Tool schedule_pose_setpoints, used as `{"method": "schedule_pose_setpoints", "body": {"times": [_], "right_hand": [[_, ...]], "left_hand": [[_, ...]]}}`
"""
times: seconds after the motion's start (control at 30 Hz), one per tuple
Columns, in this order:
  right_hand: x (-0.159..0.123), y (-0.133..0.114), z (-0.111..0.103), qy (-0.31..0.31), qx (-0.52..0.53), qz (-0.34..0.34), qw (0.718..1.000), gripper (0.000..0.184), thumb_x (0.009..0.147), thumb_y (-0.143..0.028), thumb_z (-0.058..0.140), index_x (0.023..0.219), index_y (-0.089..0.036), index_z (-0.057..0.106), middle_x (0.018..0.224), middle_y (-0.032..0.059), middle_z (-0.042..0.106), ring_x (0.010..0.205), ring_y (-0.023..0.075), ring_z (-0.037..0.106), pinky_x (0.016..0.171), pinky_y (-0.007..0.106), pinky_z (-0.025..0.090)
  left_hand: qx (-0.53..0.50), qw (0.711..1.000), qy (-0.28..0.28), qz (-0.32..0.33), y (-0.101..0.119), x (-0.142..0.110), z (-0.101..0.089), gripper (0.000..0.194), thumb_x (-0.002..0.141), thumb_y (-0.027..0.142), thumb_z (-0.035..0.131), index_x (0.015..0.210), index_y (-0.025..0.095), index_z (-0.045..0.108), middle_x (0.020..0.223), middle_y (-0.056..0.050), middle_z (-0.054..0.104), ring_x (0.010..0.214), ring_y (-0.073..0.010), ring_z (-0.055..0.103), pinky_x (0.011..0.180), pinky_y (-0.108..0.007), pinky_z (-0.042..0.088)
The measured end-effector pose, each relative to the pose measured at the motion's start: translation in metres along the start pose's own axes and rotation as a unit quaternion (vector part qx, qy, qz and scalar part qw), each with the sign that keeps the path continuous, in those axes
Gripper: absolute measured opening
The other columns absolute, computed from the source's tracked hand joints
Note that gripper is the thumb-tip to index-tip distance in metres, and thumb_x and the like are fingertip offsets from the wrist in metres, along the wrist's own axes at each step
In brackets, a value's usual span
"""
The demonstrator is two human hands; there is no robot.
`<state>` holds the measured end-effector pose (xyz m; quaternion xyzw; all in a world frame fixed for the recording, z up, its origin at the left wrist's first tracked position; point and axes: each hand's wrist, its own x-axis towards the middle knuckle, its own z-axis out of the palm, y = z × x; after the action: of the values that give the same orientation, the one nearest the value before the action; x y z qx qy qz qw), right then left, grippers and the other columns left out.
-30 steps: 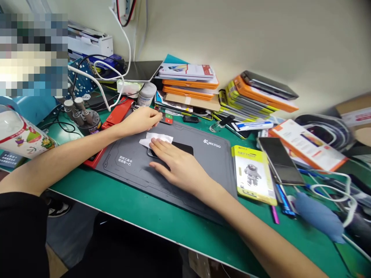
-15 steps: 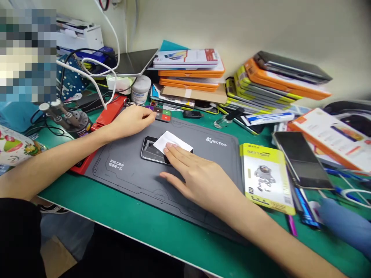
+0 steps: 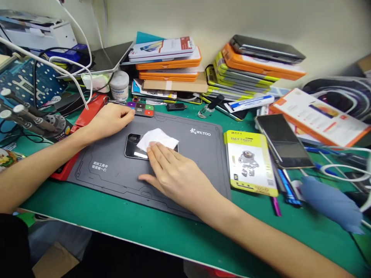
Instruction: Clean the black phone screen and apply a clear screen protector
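Observation:
My right hand (image 3: pixel 174 170) lies with its fingers stretched out on a white wipe (image 3: pixel 159 138), pressing it against a black phone (image 3: pixel 131 148). Its thumb points away to the left, over the mat. The wipe and fingers hide much of the phone's right part. A grey work mat (image 3: pixel 121 181) lies under the phone. My left hand (image 3: pixel 111 119) rests at the mat's upper left edge, fingers curled in, with nothing visible in them. Close to its fingertips is a small panel with coloured blocks (image 3: pixel 142 109).
A yellow battery pack (image 3: pixel 251 164) and a dark phone (image 3: pixel 284 141) lie right of the mat. Behind stand a white jar (image 3: pixel 119 85), a small glass bottle (image 3: pixel 207 110) and stacked boxes (image 3: pixel 168 65). A blue glove-like item (image 3: pixel 330 202) lies at right.
The whole view has shifted, so the bench appears further left and higher. The wipe looks more creased and raised under my right fingers. My left hand keeps its place by the mat's edge.

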<state>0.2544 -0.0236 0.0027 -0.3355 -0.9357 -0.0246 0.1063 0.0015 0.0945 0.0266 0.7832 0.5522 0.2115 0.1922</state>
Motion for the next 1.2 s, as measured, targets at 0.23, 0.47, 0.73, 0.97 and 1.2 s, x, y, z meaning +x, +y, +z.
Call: {"method": "schedule_pose_setpoints", "body": {"times": [0.23, 0.47, 0.73, 0.97, 1.2], "right_hand": [[0.015, 0.006, -0.007, 0.014, 0.071, -0.044, 0.996, 0.065, 0.121, -0.054, 0.042, 0.149, -0.004, 0.072, 0.158, 0.0223, 0.068, 0.148, 0.0332, 0.068, 0.125, 0.049, 0.058], [0.006, 0.007, -0.007, 0.023, -0.055, -0.031, 0.998, 0.062, 0.120, -0.047, 0.046, 0.141, 0.003, 0.075, 0.147, 0.0282, 0.075, 0.132, 0.0378, 0.079, 0.111, 0.049, 0.068], [-0.001, -0.008, 0.021, 0.127, -0.081, -0.055, 0.987, 0.074, 0.116, -0.057, 0.054, 0.144, 0.009, 0.071, 0.148, 0.0316, 0.072, 0.137, 0.0397, 0.076, 0.115, 0.050, 0.065], [0.007, 0.005, 0.016, 0.147, -0.039, -0.090, 0.984, 0.057, 0.117, -0.045, 0.059, 0.137, 0.006, 0.075, 0.143, 0.0271, 0.078, 0.132, 0.0369, 0.079, 0.116, 0.049, 0.066], [0.014, 0.010, 0.016, 0.126, 0.006, -0.080, 0.989, 0.050, 0.118, -0.043, 0.056, 0.139, -0.003, 0.077, 0.148, 0.0221, 0.076, 0.138, 0.0318, 0.076, 0.121, 0.046, 0.062]], "left_hand": [[-0.004, 1.000, 0.003, 0.000, 0.002, -0.001, 0.000, 0.044, 0.100, 0.027, 0.053, 0.056, 0.021, 0.048, 0.057, 0.002, 0.050, 0.058, -0.0128, 0.043, 0.062, -0.033, 0.026], [0.008, 1.000, 0.004, 0.027, 0.002, 0.001, 0.001, 0.046, 0.099, 0.027, 0.053, 0.057, 0.022, 0.034, 0.053, 0.004, 0.036, 0.057, -0.0124, 0.034, 0.063, -0.035, 0.023], [0.014, 0.999, 0.007, 0.046, 0.000, 0.001, 0.003, 0.046, 0.097, 0.024, 0.054, 0.059, 0.023, 0.029, 0.054, 0.005, 0.034, 0.056, -0.0126, 0.031, 0.062, -0.035, 0.024], [0.018, 0.999, -0.003, 0.043, 0.002, 0.000, 0.004, 0.045, 0.099, 0.025, 0.054, 0.059, 0.023, 0.031, 0.054, 0.004, 0.036, 0.057, -0.0128, 0.034, 0.062, -0.034, 0.025], [0.022, 0.998, 0.001, 0.050, 0.000, 0.000, 0.004, 0.044, 0.098, 0.026, 0.052, 0.060, 0.023, 0.030, 0.055, 0.004, 0.035, 0.057, -0.0134, 0.033, 0.063, -0.035, 0.024]]}}
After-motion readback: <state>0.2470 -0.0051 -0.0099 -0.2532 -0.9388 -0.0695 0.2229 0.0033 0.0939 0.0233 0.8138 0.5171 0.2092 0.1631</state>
